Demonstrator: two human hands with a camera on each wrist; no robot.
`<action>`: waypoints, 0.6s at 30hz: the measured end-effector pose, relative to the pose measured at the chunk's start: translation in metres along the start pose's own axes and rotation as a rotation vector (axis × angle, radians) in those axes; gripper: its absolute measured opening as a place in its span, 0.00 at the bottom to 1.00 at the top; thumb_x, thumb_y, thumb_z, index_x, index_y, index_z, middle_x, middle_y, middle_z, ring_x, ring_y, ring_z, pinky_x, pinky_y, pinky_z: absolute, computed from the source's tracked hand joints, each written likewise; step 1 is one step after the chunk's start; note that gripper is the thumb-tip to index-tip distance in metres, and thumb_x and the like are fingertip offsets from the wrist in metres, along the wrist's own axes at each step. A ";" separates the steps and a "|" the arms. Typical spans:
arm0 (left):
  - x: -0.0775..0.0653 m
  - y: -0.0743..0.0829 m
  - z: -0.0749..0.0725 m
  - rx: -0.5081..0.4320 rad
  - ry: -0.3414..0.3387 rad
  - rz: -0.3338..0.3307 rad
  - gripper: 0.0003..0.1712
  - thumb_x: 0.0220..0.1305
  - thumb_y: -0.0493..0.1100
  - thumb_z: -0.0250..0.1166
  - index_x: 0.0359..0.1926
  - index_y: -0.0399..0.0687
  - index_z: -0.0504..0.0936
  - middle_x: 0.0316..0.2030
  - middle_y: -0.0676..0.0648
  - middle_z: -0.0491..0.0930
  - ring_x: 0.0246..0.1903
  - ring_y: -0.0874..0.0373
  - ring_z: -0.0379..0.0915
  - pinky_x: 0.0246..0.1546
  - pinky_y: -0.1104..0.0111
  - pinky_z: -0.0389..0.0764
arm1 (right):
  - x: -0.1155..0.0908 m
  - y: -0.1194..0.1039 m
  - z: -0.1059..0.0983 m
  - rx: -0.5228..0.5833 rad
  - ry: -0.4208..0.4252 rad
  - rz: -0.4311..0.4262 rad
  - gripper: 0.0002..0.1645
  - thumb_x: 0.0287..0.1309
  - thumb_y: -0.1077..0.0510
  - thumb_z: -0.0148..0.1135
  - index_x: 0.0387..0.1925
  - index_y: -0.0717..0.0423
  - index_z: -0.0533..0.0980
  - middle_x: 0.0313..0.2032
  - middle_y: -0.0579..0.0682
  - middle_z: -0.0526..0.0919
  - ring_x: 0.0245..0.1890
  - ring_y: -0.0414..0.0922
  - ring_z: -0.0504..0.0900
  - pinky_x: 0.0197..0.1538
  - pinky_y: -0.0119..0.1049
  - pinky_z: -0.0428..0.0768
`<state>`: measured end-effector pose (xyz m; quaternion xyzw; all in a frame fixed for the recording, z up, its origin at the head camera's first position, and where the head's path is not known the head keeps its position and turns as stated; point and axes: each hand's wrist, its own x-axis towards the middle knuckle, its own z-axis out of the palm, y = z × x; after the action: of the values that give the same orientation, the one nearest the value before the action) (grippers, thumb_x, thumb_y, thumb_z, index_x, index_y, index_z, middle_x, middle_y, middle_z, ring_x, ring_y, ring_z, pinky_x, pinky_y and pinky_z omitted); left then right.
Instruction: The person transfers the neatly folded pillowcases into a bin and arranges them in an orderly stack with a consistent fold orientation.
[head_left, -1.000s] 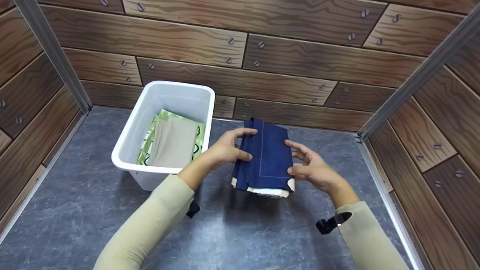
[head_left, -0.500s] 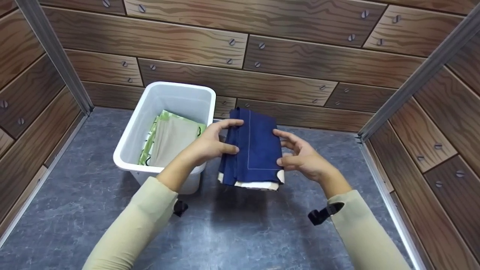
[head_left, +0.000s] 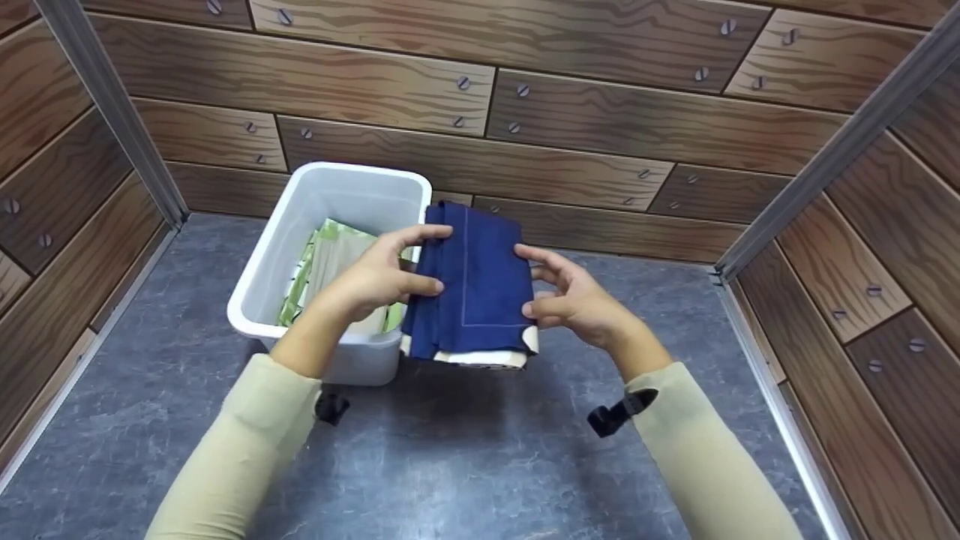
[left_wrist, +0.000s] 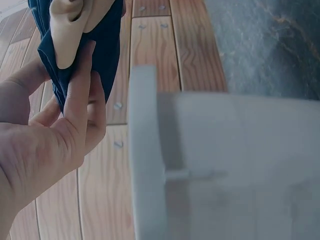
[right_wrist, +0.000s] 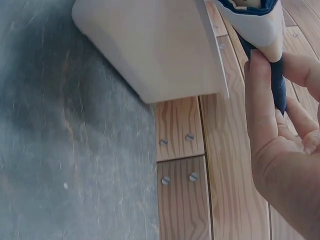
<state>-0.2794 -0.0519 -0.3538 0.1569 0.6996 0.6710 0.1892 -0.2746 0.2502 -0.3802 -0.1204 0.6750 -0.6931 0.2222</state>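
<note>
Both hands hold a folded navy blue cloth (head_left: 487,277) with a thin pale line near its edges and cream patches underneath. My left hand (head_left: 375,274) pinches its left side, thumb on top and other fingers beneath, as the left wrist view shows. On the opposite side my right hand (head_left: 577,304) grips the edge the same way. The cloth is raised above the floor, its left part overlapping the right rim of a white plastic bin (head_left: 255,262) in the head view. Inside the bin lie a folded beige cloth (head_left: 341,259) and a green patterned cloth (head_left: 300,281), partly hidden by my left hand.
Wood-plank-patterned walls (head_left: 585,135) enclose the area at the back and both sides. Grey metal strips (head_left: 825,150) run along the corners. A dark grey marbled floor (head_left: 465,465) lies under the bin and hands.
Both hands have carried the navy cloth leftward and slightly away, from right of the bin to over its right rim. The bin and the cloths in it have stayed put.
</note>
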 end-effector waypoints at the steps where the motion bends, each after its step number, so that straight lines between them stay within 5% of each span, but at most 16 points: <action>1: -0.001 0.001 -0.003 0.004 0.004 -0.002 0.44 0.55 0.21 0.65 0.71 0.53 0.67 0.64 0.40 0.66 0.48 0.45 0.81 0.38 0.60 0.87 | 0.002 -0.001 0.002 0.001 -0.001 -0.002 0.53 0.51 0.76 0.65 0.75 0.46 0.58 0.60 0.60 0.70 0.45 0.54 0.84 0.41 0.48 0.87; 18: -0.019 0.009 -0.042 0.023 0.046 0.019 0.44 0.57 0.23 0.65 0.73 0.49 0.65 0.63 0.40 0.62 0.53 0.41 0.76 0.41 0.53 0.87 | 0.032 -0.018 0.031 0.019 -0.043 -0.014 0.51 0.51 0.76 0.66 0.74 0.44 0.61 0.61 0.61 0.69 0.49 0.56 0.82 0.45 0.53 0.86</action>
<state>-0.2833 -0.0973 -0.3422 0.1500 0.7098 0.6682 0.1648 -0.2908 0.2070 -0.3647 -0.1379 0.6627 -0.6982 0.2329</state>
